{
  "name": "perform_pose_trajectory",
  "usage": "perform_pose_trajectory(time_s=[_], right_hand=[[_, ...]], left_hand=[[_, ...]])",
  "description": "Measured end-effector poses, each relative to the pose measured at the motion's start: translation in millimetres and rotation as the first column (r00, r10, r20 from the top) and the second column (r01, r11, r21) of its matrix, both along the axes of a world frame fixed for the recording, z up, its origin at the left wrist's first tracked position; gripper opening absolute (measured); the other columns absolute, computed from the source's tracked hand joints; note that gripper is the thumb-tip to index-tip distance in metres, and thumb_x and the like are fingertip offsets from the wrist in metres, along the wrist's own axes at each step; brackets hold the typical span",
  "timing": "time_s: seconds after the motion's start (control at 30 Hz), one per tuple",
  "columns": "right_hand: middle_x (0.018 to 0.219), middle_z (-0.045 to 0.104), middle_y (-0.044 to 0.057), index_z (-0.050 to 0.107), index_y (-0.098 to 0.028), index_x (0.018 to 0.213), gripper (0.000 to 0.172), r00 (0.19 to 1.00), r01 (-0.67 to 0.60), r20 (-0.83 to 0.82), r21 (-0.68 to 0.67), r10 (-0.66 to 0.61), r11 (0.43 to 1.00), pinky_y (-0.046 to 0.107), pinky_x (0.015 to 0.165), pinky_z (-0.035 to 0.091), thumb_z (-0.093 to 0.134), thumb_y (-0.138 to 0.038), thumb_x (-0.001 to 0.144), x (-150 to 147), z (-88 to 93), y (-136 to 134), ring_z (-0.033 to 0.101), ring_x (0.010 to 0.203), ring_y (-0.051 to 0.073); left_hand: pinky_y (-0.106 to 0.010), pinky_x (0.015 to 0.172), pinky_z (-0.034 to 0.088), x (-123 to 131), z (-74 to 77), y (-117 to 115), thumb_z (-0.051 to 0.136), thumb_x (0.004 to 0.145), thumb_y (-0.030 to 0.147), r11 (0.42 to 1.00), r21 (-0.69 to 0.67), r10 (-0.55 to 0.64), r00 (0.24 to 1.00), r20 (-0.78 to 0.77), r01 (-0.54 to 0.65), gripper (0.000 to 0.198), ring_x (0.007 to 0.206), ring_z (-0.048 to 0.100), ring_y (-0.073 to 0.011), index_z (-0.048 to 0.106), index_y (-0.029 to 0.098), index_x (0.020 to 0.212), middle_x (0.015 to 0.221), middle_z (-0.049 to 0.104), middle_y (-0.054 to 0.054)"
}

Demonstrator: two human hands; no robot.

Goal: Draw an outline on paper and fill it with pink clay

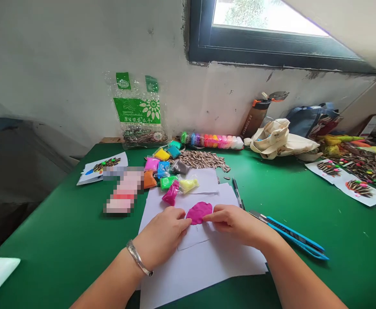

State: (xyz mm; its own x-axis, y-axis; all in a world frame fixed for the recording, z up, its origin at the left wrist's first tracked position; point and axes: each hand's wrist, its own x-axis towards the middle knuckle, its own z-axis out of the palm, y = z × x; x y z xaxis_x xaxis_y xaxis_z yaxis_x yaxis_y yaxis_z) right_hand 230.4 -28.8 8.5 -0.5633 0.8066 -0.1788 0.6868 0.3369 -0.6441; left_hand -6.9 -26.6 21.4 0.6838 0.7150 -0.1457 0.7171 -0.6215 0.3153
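- Head view: a flat magenta clay piece (199, 213) is lying between the two hands on a small paper sheet (194, 240), which is resting on larger white sheets (203, 279).
- The left hand (163, 231) is bending its fingers and touching the clay's lower left edge with its thumb; I cannot tell whether it is pinching the edge.
- The right hand (233, 221) is stretching its index finger to the clay's right edge while the other fingers are curling under; whether it is gripping anything, I cannot tell.
- A silvery bracelet (139, 257) is circling the left wrist.
- Just beyond the left hand, a magenta clay packet (171, 194) is lying beside a pale yellow packet (188, 185) and a green packet (168, 183).
- Striped seeds (203, 160) are lying in a heap behind these packets.
- Near the right hand, a dark pen (238, 193) is lying beyond it, and a blue tool (299, 237) is resting to its right on the green table (55, 240).
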Motion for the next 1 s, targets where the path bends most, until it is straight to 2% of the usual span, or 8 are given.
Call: perform_pose_trajectory(time_s=[0.23, 0.33, 0.47, 0.67, 0.83, 1.0], right_hand=[[0.079, 0.058, 0.001, 0.070, -0.029, 0.105, 0.035, 0.997, -0.050, 0.067, 0.065, 0.046, 0.997, 0.021, 0.061, 0.035, 0.044, -0.017, 0.086, -1, 2.3, -2, 0.052, 0.068, 0.011], [0.079, 0.058, 0.001, 0.071, -0.028, 0.105, 0.035, 0.999, -0.026, 0.019, 0.022, 0.026, 0.999, 0.021, 0.061, 0.036, 0.045, -0.017, 0.085, 1, 3.9, -1, 0.052, 0.068, 0.011], [0.082, 0.059, 0.000, 0.065, -0.029, 0.115, 0.041, 0.997, 0.031, -0.072, -0.074, -0.037, 0.997, 0.019, 0.062, 0.038, 0.043, -0.015, 0.084, 2, 3.3, 0, 0.053, 0.068, 0.010], [0.081, 0.060, 0.001, 0.070, -0.028, 0.106, 0.037, 1.000, -0.030, 0.005, -0.001, 0.030, 1.000, 0.020, 0.064, 0.038, 0.046, -0.014, 0.082, -2, -0.8, -1, 0.053, 0.070, 0.012], [0.080, 0.057, 0.001, 0.066, -0.028, 0.115, 0.042, 0.997, 0.047, -0.064, -0.063, -0.051, 0.997, 0.019, 0.061, 0.038, 0.043, -0.014, 0.083, 5, 0.2, 3, 0.052, 0.067, 0.010], [0.076, 0.055, 0.000, 0.066, -0.031, 0.113, 0.041, 0.998, 0.048, 0.028, -0.003, -0.048, 0.999, 0.020, 0.061, 0.036, 0.043, -0.015, 0.083, 12, -5.4, 4, 0.051, 0.066, 0.011]], left_hand=[[-0.028, 0.067, 0.044, -1, -3.9, -1, 0.039, 0.093, 0.021, 1.000, 0.025, 0.001, 1.000, 0.011, -0.002, 0.025, 0.082, 0.052, -0.0185, 0.065, 0.022, 0.092, 0.088, 0.056, -0.005], [-0.028, 0.067, 0.044, -1, -4.7, -1, 0.039, 0.093, 0.022, 1.000, 0.029, 0.002, 1.000, 0.024, -0.003, 0.026, 0.081, 0.051, -0.0182, 0.065, 0.022, 0.092, 0.087, 0.056, -0.006], [-0.028, 0.066, 0.043, -2, -5.1, -1, 0.039, 0.093, 0.023, 0.999, 0.034, -0.002, 0.999, 0.035, 0.001, 0.027, 0.080, 0.051, -0.0177, 0.065, 0.022, 0.092, 0.087, 0.055, -0.005], [-0.027, 0.066, 0.043, -2, -4.9, -1, 0.039, 0.093, 0.022, 0.999, 0.034, 0.003, 0.999, 0.040, -0.004, 0.027, 0.079, 0.051, -0.0171, 0.065, 0.020, 0.086, 0.086, 0.056, -0.005], [-0.027, 0.067, 0.044, -2, -4.5, -1, 0.040, 0.092, 0.021, 1.000, 0.027, 0.002, 0.999, 0.038, -0.003, 0.025, 0.081, 0.052, -0.0175, 0.065, 0.021, 0.088, 0.088, 0.056, -0.005], [-0.027, 0.067, 0.044, -1, -4.9, 0, 0.041, 0.092, 0.020, 1.000, 0.030, -0.001, 1.000, 0.031, 0.000, 0.024, 0.081, 0.052, -0.0176, 0.064, 0.020, 0.085, 0.088, 0.057, -0.005]])
